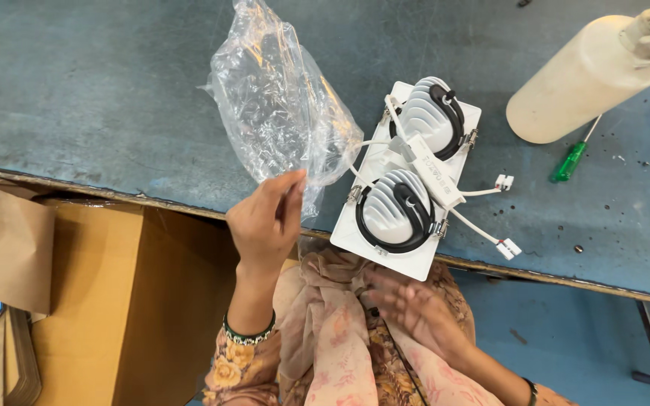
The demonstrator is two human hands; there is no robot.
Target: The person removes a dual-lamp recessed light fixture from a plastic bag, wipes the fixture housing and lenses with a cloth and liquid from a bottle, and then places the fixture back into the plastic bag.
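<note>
The left hand (265,218) is pinching the lower edge of a clear plastic bag (276,98) between thumb and fingers, holding it up over the bench (99,98); the film is looking light, limp and slippery, so the gathered edge seems the surest hold. The right hand (415,308), blurred and with fingers apart, is hovering empty below a white twin lamp fitting (415,177), probably rigid, heavier and best gripped by its frame. A cream bottle (584,79) is lying at upper right, and a brown carton (84,301) is standing at lower left.
</note>
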